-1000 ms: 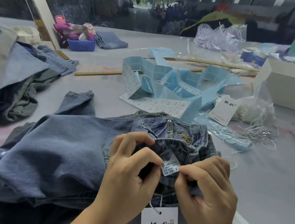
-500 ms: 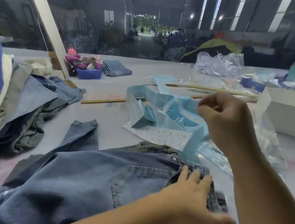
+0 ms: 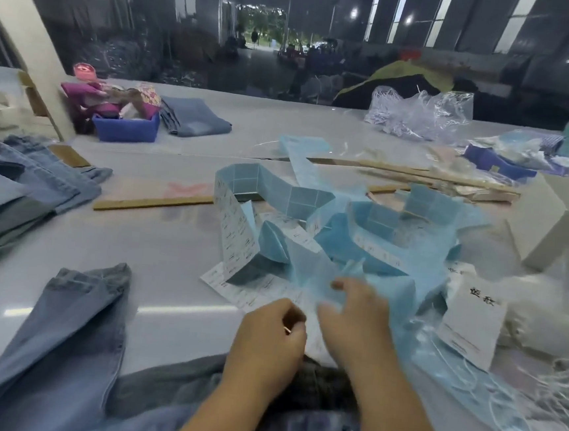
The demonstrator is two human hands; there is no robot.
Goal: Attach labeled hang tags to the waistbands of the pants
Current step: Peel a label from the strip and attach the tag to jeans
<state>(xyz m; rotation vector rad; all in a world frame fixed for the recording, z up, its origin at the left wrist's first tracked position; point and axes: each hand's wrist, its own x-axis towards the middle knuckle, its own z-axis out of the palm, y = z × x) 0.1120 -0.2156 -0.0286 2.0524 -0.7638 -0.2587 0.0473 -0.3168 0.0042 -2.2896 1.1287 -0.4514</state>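
Blue jeans (image 3: 58,350) lie across the near edge of the table, the waist end under my forearms. A long strip of printed labels on blue backing (image 3: 298,199) winds in loops over the middle of the table. My left hand (image 3: 265,341) has its fingers curled and pinches the strip's near white end. Just to its right, my right hand (image 3: 356,321) touches the blue backing with loosely spread fingers; motion blur hides the fingertips. A white hang tag (image 3: 473,324) with black characters lies to the right of the hands.
Loose white strings (image 3: 557,383) pile up at the right. Stacked jeans (image 3: 20,189) sit at the left, a wooden ruler (image 3: 153,202) in the middle, a white box (image 3: 564,226) at the right. A blue bin (image 3: 125,129), folded jeans (image 3: 195,118) and a plastic bag (image 3: 419,113) stand far back.
Both hands left the jeans' waistband and moved forward to the label strip. The right hand came down from mid-air, and the view tilted up off the jeans.
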